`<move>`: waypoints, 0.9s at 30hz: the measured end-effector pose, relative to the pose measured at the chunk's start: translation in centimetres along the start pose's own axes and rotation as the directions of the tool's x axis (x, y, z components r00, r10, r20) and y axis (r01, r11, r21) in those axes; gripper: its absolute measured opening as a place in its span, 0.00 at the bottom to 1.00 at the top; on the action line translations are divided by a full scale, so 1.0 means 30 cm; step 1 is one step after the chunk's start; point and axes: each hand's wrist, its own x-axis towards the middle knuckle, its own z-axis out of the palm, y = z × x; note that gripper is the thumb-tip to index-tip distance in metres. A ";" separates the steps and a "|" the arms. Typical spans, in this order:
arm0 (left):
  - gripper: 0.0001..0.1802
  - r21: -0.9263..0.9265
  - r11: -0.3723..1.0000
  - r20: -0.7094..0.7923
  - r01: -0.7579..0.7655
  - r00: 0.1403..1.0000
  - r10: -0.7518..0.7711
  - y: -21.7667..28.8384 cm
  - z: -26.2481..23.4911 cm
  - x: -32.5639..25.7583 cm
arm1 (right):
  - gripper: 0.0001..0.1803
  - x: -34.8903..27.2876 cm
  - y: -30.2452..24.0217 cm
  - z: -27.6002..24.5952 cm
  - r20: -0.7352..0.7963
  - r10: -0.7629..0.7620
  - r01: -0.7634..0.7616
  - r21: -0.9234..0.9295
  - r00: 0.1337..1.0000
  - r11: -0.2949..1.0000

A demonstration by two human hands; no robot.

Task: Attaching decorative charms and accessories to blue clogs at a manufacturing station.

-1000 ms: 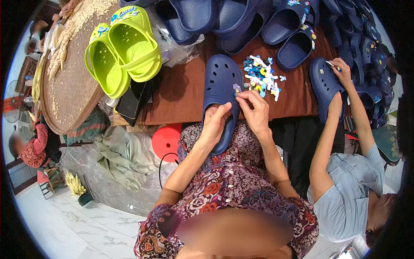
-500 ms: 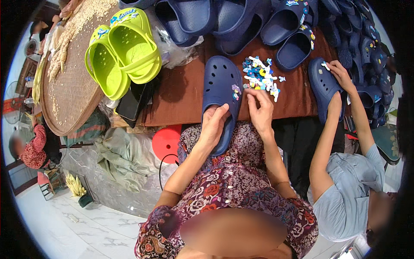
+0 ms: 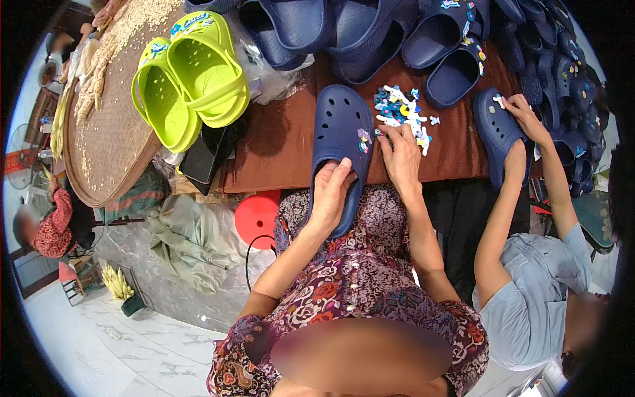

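My left hand [image 3: 331, 192] grips a navy clog [image 3: 340, 116] with the fingers inside its foot opening and the thumb on the upper's edge. The clog's toe points away from me, and two small charms [image 3: 364, 140] sit on its right side. My right hand [image 3: 402, 159] is beside it, fingers bent down at the near edge of a pile of shoe charms [image 3: 400, 106]. At its fingertips is a small round charm [image 3: 378, 132], seemingly pinched between thumb and forefinger. The pile is white, blue and yellow.
Navy clogs [image 3: 360, 30] line the table's far side, with more heaped [image 3: 569, 92] at the right. Lime-green clogs [image 3: 208, 73] lie left, near a round woven tray [image 3: 106, 152]. At right, a co-worker's hands [image 3: 526, 122] hold another navy clog [image 3: 493, 129]. Brown cloth [image 3: 271, 145] covers the table.
My right hand has moved slightly away from me, toward the charm pile, its fingers bending downward. The left hand and its clog stay nearly where they were.
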 end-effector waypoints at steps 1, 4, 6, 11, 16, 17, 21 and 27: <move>0.09 -0.001 1.000 -0.001 0.000 1.000 0.000 0.001 0.000 -0.001 | 0.12 -0.001 -0.001 0.000 0.001 -0.001 0.001 0.000 1.000 1.000; 0.10 0.059 0.998 0.022 -0.025 0.999 0.023 0.000 -0.003 -0.003 | 0.11 -0.006 -0.003 0.000 -0.015 -0.025 0.025 -0.007 1.000 1.000; 0.20 0.141 0.989 0.068 -0.055 0.997 0.046 -0.006 -0.009 -0.002 | 0.10 -0.015 -0.001 -0.006 -0.033 -0.005 0.007 0.054 0.999 0.999; 0.20 0.168 0.983 0.055 -0.073 0.996 0.064 0.004 0.010 -0.011 | 0.09 -0.039 -0.058 -0.049 -0.060 -0.012 0.023 0.190 0.998 0.982; 0.18 0.236 0.966 0.051 -0.108 0.994 0.099 -0.013 -0.002 -0.005 | 0.10 -0.096 -0.129 -0.075 -0.047 -0.066 0.078 0.310 0.997 0.948; 0.16 0.249 0.962 0.038 -0.112 0.994 0.106 -0.011 0.005 -0.007 | 0.10 -0.104 -0.138 -0.073 -0.048 -0.084 0.095 0.324 0.995 0.941; 0.14 0.258 0.958 0.011 -0.123 0.992 0.125 -0.019 0.002 -0.003 | 0.09 -0.123 -0.153 -0.044 -0.087 -0.094 0.117 0.309 0.992 0.944; 0.14 0.265 0.957 0.029 -0.119 0.993 0.115 -0.016 -0.008 -0.006 | 0.09 -0.120 -0.153 -0.044 -0.067 -0.033 0.056 0.383 0.997 0.922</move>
